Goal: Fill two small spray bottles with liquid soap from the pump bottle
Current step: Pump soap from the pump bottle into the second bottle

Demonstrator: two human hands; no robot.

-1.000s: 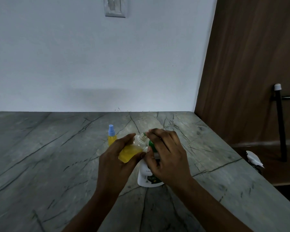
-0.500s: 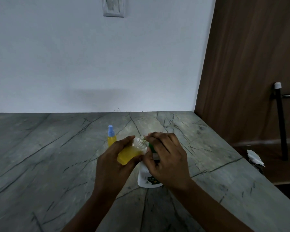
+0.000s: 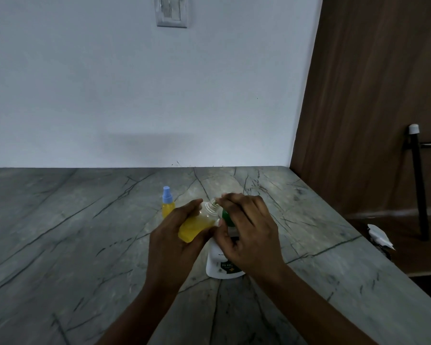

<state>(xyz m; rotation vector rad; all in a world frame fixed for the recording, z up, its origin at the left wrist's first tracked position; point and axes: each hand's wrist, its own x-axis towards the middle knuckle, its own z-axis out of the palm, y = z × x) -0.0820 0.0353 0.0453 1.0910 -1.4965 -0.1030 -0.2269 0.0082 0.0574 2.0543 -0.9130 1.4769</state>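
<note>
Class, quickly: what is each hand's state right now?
Left hand: closed round the uncapped spray bottle, holding it tilted.
Right hand: curled over the pump bottle's green top.

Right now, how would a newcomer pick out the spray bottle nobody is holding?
On the grey stone counter, look just beyond the left hand. The small yellow bottle stands upright there alone. Unlike the tilted, uncapped bottle in that hand, it wears a blue spray cap.
</note>
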